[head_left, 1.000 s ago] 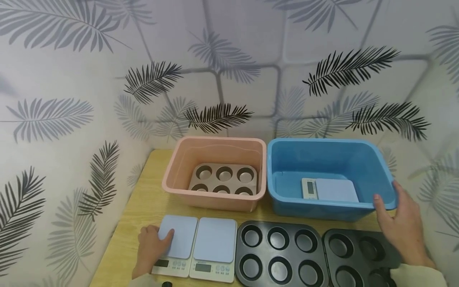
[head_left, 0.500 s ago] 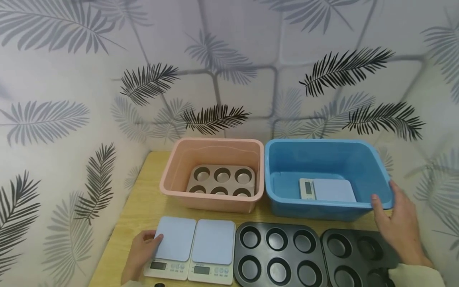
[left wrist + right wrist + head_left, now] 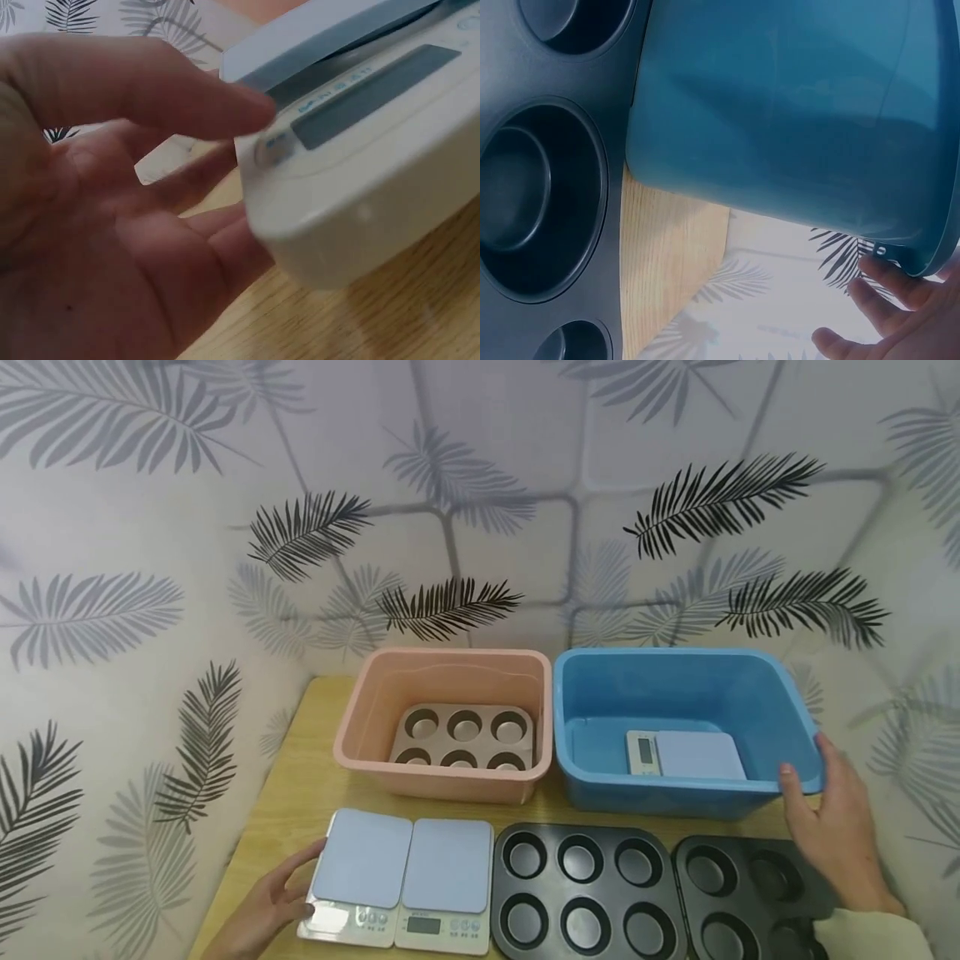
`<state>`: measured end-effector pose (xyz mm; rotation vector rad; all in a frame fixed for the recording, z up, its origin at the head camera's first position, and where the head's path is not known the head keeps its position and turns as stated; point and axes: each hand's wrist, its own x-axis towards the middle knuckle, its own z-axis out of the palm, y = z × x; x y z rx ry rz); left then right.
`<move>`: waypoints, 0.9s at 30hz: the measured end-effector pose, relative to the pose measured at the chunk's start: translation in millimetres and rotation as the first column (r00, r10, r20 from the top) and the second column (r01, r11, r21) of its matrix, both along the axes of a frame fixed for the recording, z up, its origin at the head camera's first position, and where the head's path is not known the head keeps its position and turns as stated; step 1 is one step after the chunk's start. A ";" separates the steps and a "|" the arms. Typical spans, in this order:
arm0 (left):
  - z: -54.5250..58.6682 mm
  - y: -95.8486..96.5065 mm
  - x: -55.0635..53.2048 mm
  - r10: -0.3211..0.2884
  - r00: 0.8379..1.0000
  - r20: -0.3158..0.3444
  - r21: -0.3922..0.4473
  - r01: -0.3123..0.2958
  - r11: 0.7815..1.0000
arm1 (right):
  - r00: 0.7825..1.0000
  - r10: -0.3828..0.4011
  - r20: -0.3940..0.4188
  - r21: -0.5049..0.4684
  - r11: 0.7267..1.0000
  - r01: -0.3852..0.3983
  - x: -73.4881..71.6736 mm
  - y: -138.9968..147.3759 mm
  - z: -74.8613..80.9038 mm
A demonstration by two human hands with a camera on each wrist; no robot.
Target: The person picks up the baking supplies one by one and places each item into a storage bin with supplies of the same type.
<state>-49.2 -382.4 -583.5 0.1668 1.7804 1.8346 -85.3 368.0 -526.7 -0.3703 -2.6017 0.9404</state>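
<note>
Two white kitchen scales lie side by side at the front left in the head view. My left hand [image 3: 272, 897] holds the left kitchen scale [image 3: 362, 860] by its left edge. In the left wrist view the thumb [image 3: 217, 105] lies on top beside the display, with fingers under the edge. That side of the scale looks slightly raised. My right hand [image 3: 840, 827] grips the near right corner of the blue tub [image 3: 675, 797], thumb at the front rim, fingers round the outside. Another scale [image 3: 697, 755] lies inside this tub. The right kitchen scale [image 3: 447, 866] stays on the table.
A pink tub [image 3: 450, 783] with a light brown muffin tin [image 3: 465, 727] inside stands left of the blue tub. Two dark muffin tins, a middle one [image 3: 551, 889] and a right one [image 3: 738, 860], lie in front on the wooden table [image 3: 300, 760]. Patterned cloth [image 3: 480, 560] hangs behind.
My left hand has slid from the scale's top plate down to its left edge and taken hold there. The scale has tilted slightly. My right hand stays on the blue tub's corner.
</note>
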 end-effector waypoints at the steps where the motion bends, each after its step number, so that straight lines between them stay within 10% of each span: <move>1: -0.7 -0.9 0.7 -0.017 1.000 0.007 0.024 0.017 1.000 | 1.000 -0.001 0.003 0.002 1.000 0.001 0.4 -0.6 0.5; 16: -7.1 -19.3 12.4 0.059 0.969 0.240 0.048 -0.072 0.996 | 0.999 0.009 0.046 -0.008 1.000 -0.009 1.3 -1.7 1.6; 27: 20.7 -50.0 21.3 -0.040 0.997 0.062 0.414 0.011 0.910 | 0.997 0.041 0.060 -0.047 0.998 -0.039 0.9 0.8 0.2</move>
